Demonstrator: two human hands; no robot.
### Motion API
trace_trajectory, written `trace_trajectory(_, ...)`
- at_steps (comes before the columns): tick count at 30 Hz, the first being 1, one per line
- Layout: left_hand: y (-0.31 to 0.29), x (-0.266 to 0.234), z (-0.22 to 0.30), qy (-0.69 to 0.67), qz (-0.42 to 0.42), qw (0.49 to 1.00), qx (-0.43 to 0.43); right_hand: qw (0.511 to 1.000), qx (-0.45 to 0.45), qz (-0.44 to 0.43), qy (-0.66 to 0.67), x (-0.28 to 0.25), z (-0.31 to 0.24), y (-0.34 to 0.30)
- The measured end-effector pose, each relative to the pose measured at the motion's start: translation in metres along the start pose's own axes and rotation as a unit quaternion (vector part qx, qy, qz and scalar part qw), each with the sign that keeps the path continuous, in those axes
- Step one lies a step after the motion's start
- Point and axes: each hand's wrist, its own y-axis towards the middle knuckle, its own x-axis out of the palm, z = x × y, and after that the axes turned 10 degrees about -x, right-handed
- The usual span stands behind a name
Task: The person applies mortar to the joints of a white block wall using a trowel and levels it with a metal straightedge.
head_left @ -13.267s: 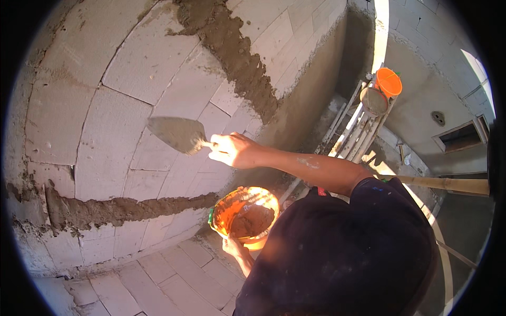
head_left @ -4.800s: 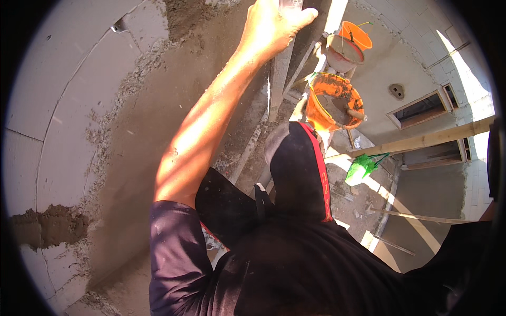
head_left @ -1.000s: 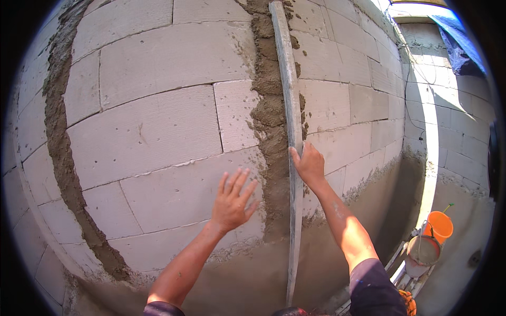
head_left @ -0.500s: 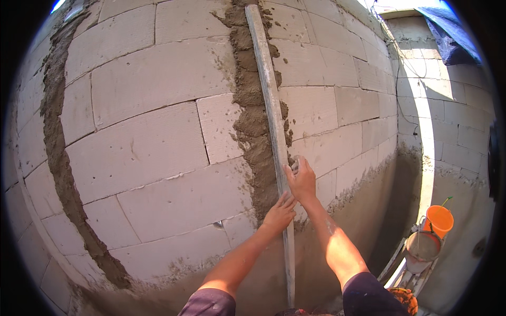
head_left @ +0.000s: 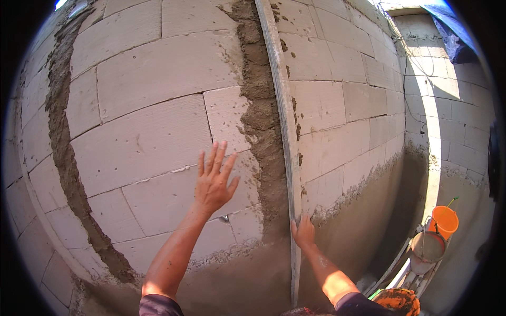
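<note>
A long pale straightedge [head_left: 282,95] stands nearly upright against the block wall [head_left: 142,124], tilted slightly, along a rough strip of wet mortar [head_left: 258,84]. My right hand [head_left: 304,231] is closed on the right edge of the straightedge, low down, its thumb near the front face. My left hand [head_left: 214,181] is open with fingers spread, left of the mortar strip and apart from the straightedge. It is in front of the blocks; whether the palm touches them I cannot tell.
A second mortar strip [head_left: 66,158] runs down the wall at left. At the lower right stand an orange bucket [head_left: 444,221], a mortar-stained pail [head_left: 427,248] and a mortar-smeared orange tub [head_left: 398,301]. A blue tarp [head_left: 456,34] hangs at the upper right.
My left hand has left the straightedge, moving up and left with its fingers spreading. My right hand has slid lower along the straightedge. The view has shifted slightly.
</note>
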Motion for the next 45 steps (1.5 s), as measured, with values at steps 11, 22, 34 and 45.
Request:
trace_trajectory(11,-0.015,-0.033,-0.097,0.157,0.003,0.983,-0.092,0.989,-0.088,0.114,-0.017,-0.032,-0.053,0.13)
trace_trajectory(22,-0.014,-0.032,-0.096,0.131,0.011,0.987,-0.088,0.966,-0.105,0.232,-0.042,-0.051,-0.084,0.204)
trace_trajectory(34,-0.01,-0.03,-0.093,0.134,0.018,0.987,-0.084,0.945,-0.135,0.296,-0.016,-0.078,-0.125,0.278)
trace_trajectory(45,-0.018,-0.034,-0.102,0.127,0.017,0.988,-0.084,0.946,-0.16,0.281,-0.014,-0.05,-0.108,0.244)
